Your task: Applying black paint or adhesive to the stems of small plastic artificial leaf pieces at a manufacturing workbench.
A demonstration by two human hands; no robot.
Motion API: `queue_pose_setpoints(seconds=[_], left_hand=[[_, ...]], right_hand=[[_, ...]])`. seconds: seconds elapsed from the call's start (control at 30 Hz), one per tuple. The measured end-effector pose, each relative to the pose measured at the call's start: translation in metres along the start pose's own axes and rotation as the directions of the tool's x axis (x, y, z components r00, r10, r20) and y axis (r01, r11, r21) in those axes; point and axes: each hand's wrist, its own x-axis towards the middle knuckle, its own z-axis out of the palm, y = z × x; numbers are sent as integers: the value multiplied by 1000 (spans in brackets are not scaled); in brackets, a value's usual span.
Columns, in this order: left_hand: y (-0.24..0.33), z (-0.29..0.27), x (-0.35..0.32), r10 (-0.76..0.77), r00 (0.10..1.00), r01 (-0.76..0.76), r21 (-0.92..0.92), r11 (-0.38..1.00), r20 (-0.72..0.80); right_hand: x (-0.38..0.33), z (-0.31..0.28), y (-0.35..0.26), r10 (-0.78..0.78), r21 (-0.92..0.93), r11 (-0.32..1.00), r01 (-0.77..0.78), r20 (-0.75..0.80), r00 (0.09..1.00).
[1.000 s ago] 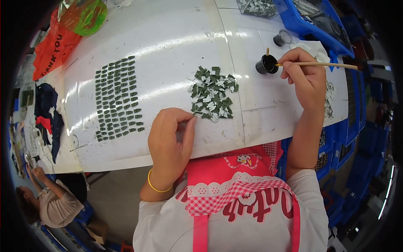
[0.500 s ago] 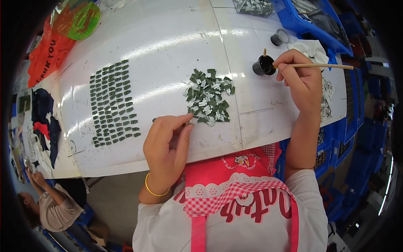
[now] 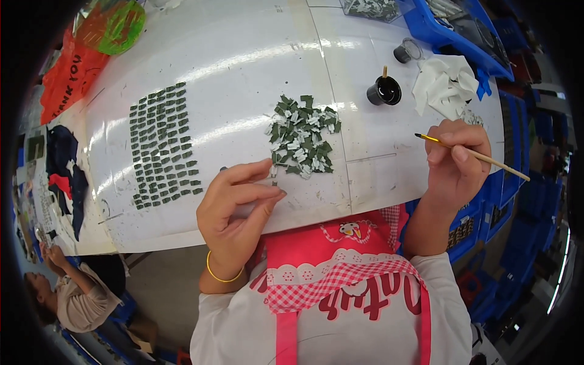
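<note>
Drew thin wooden paintbrush [image 3: 497, 165] from round black cup [image 3: 373, 95] beyond right fingers [image 3: 460, 159], pinched likely for control; can't tell grasp of left fingers [image 3: 248, 193].

Pink checked apron [image 3: 313, 291], yellow bangle [image 3: 224, 280]

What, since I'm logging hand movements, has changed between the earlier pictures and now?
The right hand has drawn back toward the body and a little rightward, taking the brush clear of the black cup. The left hand has spread its fingers near the pile; whether it holds a piece is unclear. The brush stayed held; the cup, pile and green rows look unchanged.
</note>
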Motion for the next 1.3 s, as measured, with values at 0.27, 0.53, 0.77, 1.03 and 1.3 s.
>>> queue_pose_setpoints(seconds=[0.27,0.53,0.77,1.03,1.3], left_hand=[[9,-3,-4,-197,979,200,-71,977,45],[7,9,-10,-174,980,190,-205,960,91],[6,24,-9,-52,996,59,-92,994,74],[3,23,-11,5,994,2,-75,997,105],[2,24,-14,17,994,-6,-100,995,108]], right_hand=[[-53,24,11,22,199,980,-13,-45,999],[-76,32,17,-45,60,997,48,-59,997],[-86,58,18,-211,-193,952,239,151,966],[-88,66,25,-319,-333,847,414,305,897],[-87,68,27,-310,-347,834,430,351,884]])
